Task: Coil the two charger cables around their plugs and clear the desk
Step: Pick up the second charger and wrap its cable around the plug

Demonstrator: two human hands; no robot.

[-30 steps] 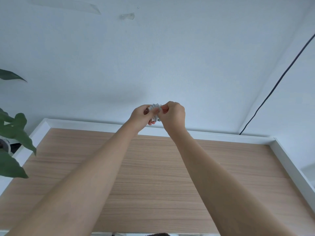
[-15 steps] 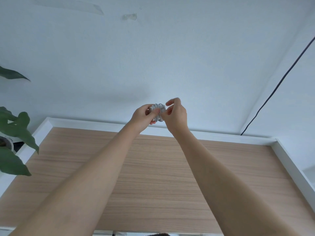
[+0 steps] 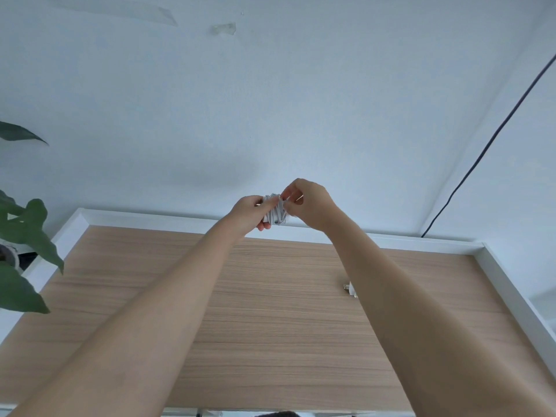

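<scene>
Above the far edge of the wooden desk, my left hand grips a white charger plug with its white cable wound around it. My right hand sits just to its right, its fingertips pinching the cable at the coil's upper right side. A second white plug lies on the desk, its prongs pointing left, mostly hidden behind my right forearm. Its cable is out of sight.
A white raised rim borders the desk at the back and both sides. Green plant leaves hang over the left edge. A dark cable runs down the wall at the right to the desk's back corner.
Both hands kept working at the coil and drifted slightly left. My right forearm shifted, uncovering the second plug on the desk.
</scene>
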